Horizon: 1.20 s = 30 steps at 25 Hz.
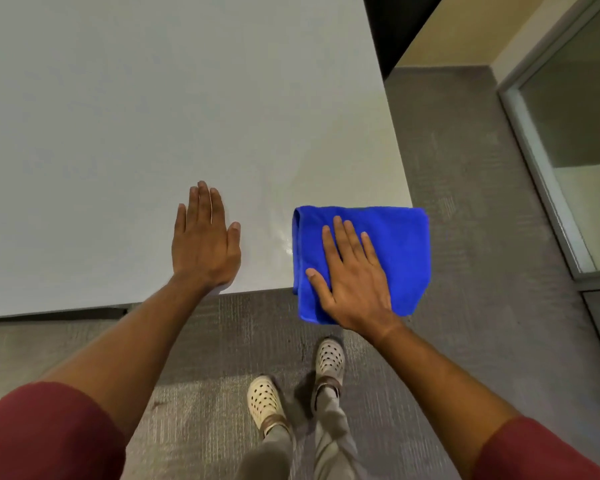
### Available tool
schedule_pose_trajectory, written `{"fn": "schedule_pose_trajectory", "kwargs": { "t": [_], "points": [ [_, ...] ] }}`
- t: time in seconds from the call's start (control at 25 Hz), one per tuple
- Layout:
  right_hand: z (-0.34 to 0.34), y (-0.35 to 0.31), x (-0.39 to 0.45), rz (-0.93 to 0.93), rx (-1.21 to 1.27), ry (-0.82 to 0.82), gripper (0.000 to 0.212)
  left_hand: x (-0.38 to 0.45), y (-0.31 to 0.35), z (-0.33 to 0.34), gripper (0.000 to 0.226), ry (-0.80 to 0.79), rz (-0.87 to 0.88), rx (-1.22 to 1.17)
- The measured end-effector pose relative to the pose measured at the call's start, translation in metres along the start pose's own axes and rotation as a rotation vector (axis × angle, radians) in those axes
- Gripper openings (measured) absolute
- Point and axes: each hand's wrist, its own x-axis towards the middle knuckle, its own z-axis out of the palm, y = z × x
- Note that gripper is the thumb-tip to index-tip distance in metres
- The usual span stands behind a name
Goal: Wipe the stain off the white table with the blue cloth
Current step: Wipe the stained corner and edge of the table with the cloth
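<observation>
A folded blue cloth (395, 244) lies on the near right corner of the white table (153, 116), overhanging both the front and right edges. My right hand (352, 278) presses flat on the cloth, fingers spread and pointing away from me. My left hand (205, 244) rests flat on the bare tabletop near the front edge, fingers together, a hand's width left of the cloth. A faint wet sheen (284, 240) shows on the table just left of the cloth. No distinct stain is visible.
Grey carpet (465, 202) surrounds the table. My feet in pale perforated clogs (329, 358) stand below the table's front edge. A glass panel in a grey frame (541, 174) stands at the right, and a beige wall (465, 26) is at the back right.
</observation>
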Motion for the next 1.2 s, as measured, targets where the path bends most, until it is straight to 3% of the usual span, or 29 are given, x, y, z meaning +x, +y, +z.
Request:
{"fn": "schedule_pose_trajectory", "kwargs": {
  "t": [0.16, 0.36, 0.48, 0.68, 0.76, 0.88, 1.0, 1.08, 1.2],
  "points": [
    [-0.011, 0.059, 0.009, 0.284, 0.02, 0.044, 0.074, 0.013, 0.002, -0.001, 0.072, -0.001, 0.054, -0.007],
    [-0.022, 0.08, 0.073, 0.439, 0.161, 0.077, 0.075, 0.04, 0.015, -0.001, 0.072, 0.01, 0.111, -0.021],
    [-0.026, 0.076, 0.111, 0.37, 0.078, 0.059, 0.075, 0.058, 0.026, 0.002, 0.071, 0.028, 0.129, -0.019],
    [-0.025, 0.085, 0.079, -0.11, -0.006, -0.006, 0.074, 0.079, 0.04, -0.003, 0.07, 0.022, 0.15, -0.03],
    [-0.024, 0.098, 0.072, -0.095, 0.019, -0.004, 0.072, 0.08, 0.04, -0.005, 0.069, 0.019, 0.147, -0.028],
    [-0.028, 0.105, 0.106, 0.169, 0.114, 0.025, 0.07, 0.081, 0.04, -0.004, 0.069, 0.022, 0.141, -0.034],
    [-0.037, 0.103, 0.164, 0.287, 0.136, 0.015, 0.069, 0.081, 0.038, -0.003, 0.07, 0.019, 0.133, -0.014],
    [-0.042, 0.102, 0.19, 0.228, 0.046, 0.004, 0.069, 0.082, 0.037, -0.003, 0.07, 0.016, 0.13, -0.01],
    [-0.043, 0.106, 0.184, -0.024, -0.011, 0.0, 0.066, 0.081, 0.039, -0.006, 0.07, -0.009, 0.127, -0.005]
  ]
}}
